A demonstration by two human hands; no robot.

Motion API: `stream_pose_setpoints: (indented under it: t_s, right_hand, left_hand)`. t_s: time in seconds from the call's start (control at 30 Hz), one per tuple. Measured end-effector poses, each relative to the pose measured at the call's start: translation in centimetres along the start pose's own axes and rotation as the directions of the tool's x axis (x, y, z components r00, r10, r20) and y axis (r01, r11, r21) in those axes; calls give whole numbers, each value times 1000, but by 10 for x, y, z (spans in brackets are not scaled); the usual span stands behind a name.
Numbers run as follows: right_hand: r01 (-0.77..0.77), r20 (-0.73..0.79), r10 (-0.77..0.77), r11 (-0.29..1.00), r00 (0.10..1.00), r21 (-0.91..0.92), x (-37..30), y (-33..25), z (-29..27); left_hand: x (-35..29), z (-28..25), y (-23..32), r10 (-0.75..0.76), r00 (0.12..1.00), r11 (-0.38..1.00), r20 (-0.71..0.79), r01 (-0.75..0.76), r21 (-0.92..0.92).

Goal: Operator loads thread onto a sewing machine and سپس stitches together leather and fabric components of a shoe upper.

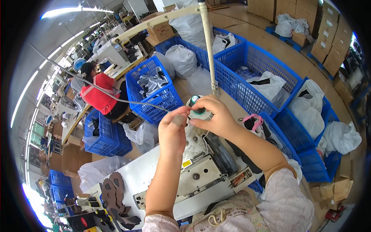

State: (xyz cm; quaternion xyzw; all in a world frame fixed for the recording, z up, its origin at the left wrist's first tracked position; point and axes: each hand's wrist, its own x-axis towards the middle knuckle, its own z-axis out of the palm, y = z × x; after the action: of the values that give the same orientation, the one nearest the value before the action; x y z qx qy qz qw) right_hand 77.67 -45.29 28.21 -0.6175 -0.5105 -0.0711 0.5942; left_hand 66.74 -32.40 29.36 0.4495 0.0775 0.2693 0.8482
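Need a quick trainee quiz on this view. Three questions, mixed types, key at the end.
1. True or false: the ribbed finger wrap is on the left hand.
2. Which is nearest the right hand?
a) dark green thread spool
b) brown cut pieces
c) stacked cardboard boxes
3. Fill in: the co-worker on the picture's left wears a ____ top.

Key: 1. True. 2. a. 3. red.

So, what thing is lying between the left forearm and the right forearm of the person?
Mostly the sewing machine shows between them, in the head view.
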Motion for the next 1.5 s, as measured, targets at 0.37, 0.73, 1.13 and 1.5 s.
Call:
stream_pose_setpoints:
  t_s: [0.37, 0.73, 1.13, 1.5]
  right_hand:
    - [-337, 183, 295, 899, 938, 281, 5, 6, -17]
    - [-403, 307, 467, 120, 829, 907, 51, 22, -20]
    - [-396, 204, 544, 263, 814, 880, 51, 7, -5]
    - [-86, 42, 75, 910, 996, 407, 50, -5, -36]
  left_hand:
    - [14, 0, -14, 21, 992, 983, -126, 3, 186]
    - [31, 21, 8, 96, 992, 907, -83, -53, 418]
    - [11, 25, -2, 56, 996, 785, 69, -87, 614]
    - [35, 27, 46, -316, 937, 739, 149, 145, 658]
